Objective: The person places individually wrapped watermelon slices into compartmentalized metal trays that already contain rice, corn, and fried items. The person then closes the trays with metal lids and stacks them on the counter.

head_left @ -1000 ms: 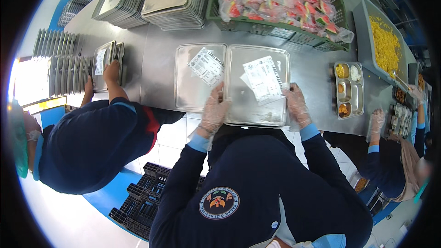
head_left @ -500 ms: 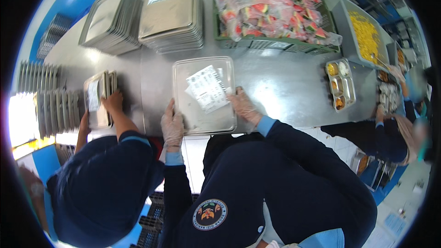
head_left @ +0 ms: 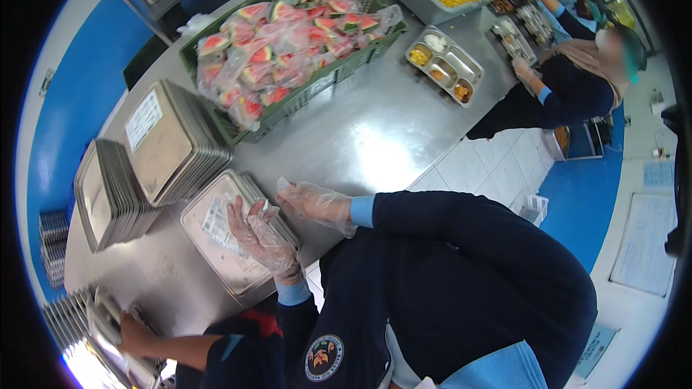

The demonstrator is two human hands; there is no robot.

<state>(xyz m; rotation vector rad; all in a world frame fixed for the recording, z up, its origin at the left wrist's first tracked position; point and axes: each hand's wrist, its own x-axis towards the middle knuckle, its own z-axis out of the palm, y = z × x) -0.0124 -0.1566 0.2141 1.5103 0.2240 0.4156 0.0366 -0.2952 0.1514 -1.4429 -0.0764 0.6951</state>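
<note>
A short stack of lidded metal food trays (head_left: 238, 270) lies on the steel table in front of me, with a white printed sheet (head_left: 220, 225) on its top lid. My left hand (head_left: 263, 238), in a clear plastic glove, is over that lid beside the sheet, its fingers spread. Just right of the stack is my right hand (head_left: 313, 202), gloved too, its fingers stretched toward the stack's right edge. I see nothing held in either hand. Whether the left palm touches the lid, I cannot tell.
A green crate (head_left: 288, 104) holds bagged watermelon slices. Tall tray stacks (head_left: 169, 148) stand at the left. A filled open compartment tray (head_left: 450, 61) lies toward the right, below a grey tub (head_left: 425, 7) of yellow food. One co-worker's hand (head_left: 133, 335) handles trays at lower left; others work at far right.
My view has swung right. Earlier both hands held the sides of one lidded tray; now they are off its sides, and it lies on a stack, the left hand over the lid.
</note>
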